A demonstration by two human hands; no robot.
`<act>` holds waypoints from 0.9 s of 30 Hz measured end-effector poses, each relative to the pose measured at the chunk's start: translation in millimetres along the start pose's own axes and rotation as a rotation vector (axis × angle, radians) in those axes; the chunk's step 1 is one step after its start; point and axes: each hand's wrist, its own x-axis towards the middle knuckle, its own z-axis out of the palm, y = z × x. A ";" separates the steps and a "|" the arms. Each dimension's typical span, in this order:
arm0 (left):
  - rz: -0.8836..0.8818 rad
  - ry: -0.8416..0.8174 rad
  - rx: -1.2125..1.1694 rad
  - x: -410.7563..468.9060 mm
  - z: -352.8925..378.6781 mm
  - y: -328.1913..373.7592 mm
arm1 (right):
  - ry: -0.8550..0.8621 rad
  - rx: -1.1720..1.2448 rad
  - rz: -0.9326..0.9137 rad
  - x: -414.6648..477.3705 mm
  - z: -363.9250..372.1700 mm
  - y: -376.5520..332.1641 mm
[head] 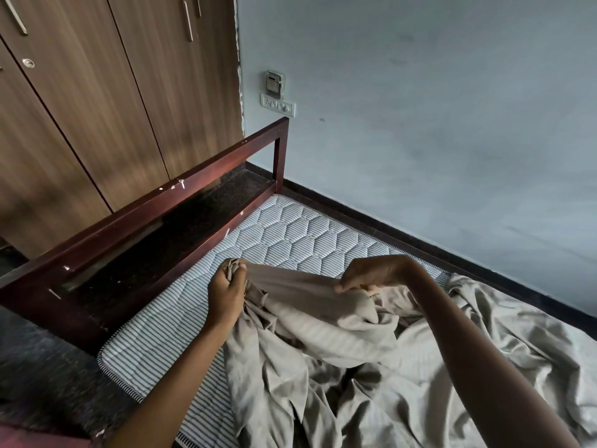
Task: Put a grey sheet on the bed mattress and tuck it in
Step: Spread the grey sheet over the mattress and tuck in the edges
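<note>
A crumpled grey sheet (355,344) lies bunched over the lower right part of the striped, quilted mattress (290,234). My left hand (226,286) grips a gathered corner of the sheet, lifted a little above the mattress near the bed frame. My right hand (371,273) pinches the sheet's edge further right, so the cloth stretches between both hands. The mattress end by the frame and the far corner by the wall are bare.
A dark wooden bed frame rail (161,202) runs along the mattress's left end. Behind it stand brown wardrobe doors (97,92). A pale blue wall (420,124) with a switch plate (277,105) borders the far side, above a black skirting (420,240).
</note>
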 end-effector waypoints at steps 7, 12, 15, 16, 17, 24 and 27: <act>-0.063 0.302 -0.033 21.7 -31.6 -8.0 | 0.209 0.056 -0.103 -16.8 -27.6 25.4; -0.089 0.201 -0.101 16.5 -21.0 -4.9 | 0.638 0.216 -0.386 -6.3 -27.5 13.2; -0.182 0.094 -0.199 10.5 -11.1 -0.4 | 0.626 0.507 -0.549 -12.8 -22.8 -7.5; -0.247 0.049 -0.289 8.2 -8.3 2.8 | 0.619 0.550 -0.572 -13.2 -22.2 -12.4; -0.313 -0.001 -0.391 5.0 -5.6 7.0 | 0.630 0.551 -0.575 -13.1 -20.0 -18.0; -0.420 -0.189 -0.486 -16.5 24.7 21.2 | 0.520 0.363 -0.519 20.5 27.8 -37.8; -0.403 -0.279 -0.396 -21.6 32.5 16.2 | 0.436 0.328 -0.467 33.9 45.2 -43.1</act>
